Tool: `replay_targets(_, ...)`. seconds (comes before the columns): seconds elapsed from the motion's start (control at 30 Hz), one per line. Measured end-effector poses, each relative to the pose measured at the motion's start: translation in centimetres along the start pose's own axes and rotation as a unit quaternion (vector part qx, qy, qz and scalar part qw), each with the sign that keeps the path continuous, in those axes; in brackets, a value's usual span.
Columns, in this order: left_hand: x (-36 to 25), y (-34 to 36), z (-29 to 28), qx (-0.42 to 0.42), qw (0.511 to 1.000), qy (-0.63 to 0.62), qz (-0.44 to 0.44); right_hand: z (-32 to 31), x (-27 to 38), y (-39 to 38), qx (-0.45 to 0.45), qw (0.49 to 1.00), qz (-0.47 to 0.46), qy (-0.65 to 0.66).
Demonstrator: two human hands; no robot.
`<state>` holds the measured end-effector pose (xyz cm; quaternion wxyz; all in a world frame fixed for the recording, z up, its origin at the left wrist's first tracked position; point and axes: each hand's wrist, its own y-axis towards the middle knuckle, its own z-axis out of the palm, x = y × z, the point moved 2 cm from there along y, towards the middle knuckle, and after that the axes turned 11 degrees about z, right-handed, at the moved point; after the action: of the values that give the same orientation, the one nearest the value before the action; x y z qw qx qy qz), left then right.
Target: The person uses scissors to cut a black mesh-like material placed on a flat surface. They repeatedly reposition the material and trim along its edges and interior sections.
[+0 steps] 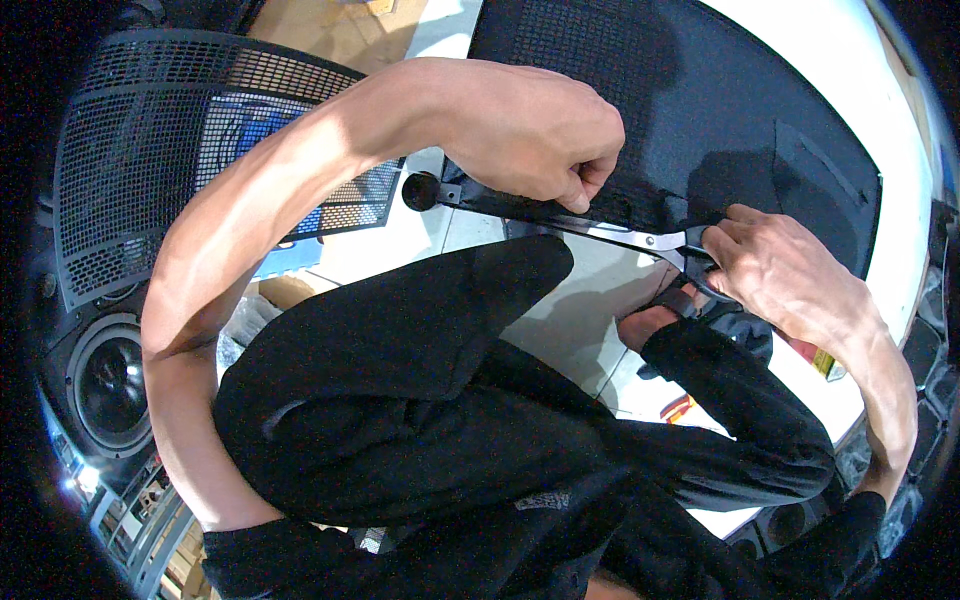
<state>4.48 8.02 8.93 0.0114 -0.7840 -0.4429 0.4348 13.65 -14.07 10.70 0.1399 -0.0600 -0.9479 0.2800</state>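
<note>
A large panel covered in black cloth (pixel 735 110) lies ahead of me, mesh showing through at its far left part. My left hand (pixel 545 135) is closed at the panel's near edge, thumb and fingers pinched on the cloth there. In my right hand (pixel 775 265) is a pair of scissors (pixel 650 240) with black handles and silver blades. The blades point left along the near edge, just below my left fingertips. Whether they are apart is hard to see. A round black foot on a small bracket (pixel 421 191) sits by the panel's left corner.
A curved black perforated metal grille (pixel 130 160) stands at the left, with something blue behind it. Below it is a round speaker (pixel 110 385). My bent legs in black trousers (pixel 400 420) fill the near middle. Pale tiled floor (pixel 590 300) shows beneath the scissors.
</note>
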Motion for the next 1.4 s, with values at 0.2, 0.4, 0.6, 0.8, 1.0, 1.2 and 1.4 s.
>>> replay_targets(0.2,-0.1,-0.5,-0.3,0.005,1.000,-0.007,0.003,-0.5,-0.2,0.3,0.036,0.999,0.002,0.004)
replay_targets(0.4,0.6,-0.6,0.1,-0.012,1.000,-0.003,0.020,-0.5,0.0,0.4,0.050,0.998,0.012,0.030)
replay_targets(0.6,-0.4,0.1,-0.7,0.012,1.000,0.005,0.008,-0.7,0.0,0.4,0.030,0.999,-0.011,0.022)
replay_targets(0.8,-1.0,-0.1,-1.0,0.013,1.000,0.008,0.002,-0.8,0.3,0.5,-0.001,1.000,-0.028,0.011)
replay_targets(1.0,-0.7,0.1,-1.1,0.007,1.000,0.009,0.006,-0.8,0.0,1.1,0.004,0.999,-0.042,0.031)
replay_targets(1.2,-0.7,-0.1,-1.1,-0.017,1.000,0.001,0.014,-0.5,-0.3,1.2,0.005,0.999,-0.034,0.033)
replay_targets(1.4,-0.8,0.0,-1.4,-0.029,0.999,-0.024,0.015,-0.9,0.4,0.6,-0.028,0.998,-0.059,0.011)
